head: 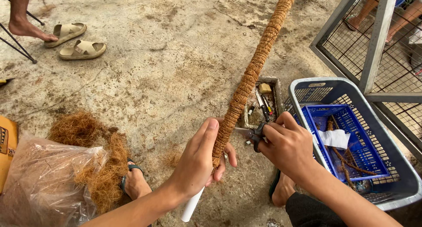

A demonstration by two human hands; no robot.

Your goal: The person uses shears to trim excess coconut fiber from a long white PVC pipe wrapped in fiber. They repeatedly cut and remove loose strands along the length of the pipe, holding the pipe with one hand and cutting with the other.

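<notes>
The left hand is curled around a long fibre-wrapped pole, thumb up along its side, just above the bare white end that sticks out below the palm. The right hand is closed on the dark handles of one pair of scissors, whose blades point at the pole's brown wrapping, just beside the left thumb. The single pole slants from the hands up and away across the concrete floor to the top edge. To the right stand two baskets, a grey one with a smaller blue one nested inside. At the left lies one clear plastic bag of loose coconut fibre. Behind the pole sits one shallow tray of small tools, partly hidden by it. Two beige sandals lie at top left.
</notes>
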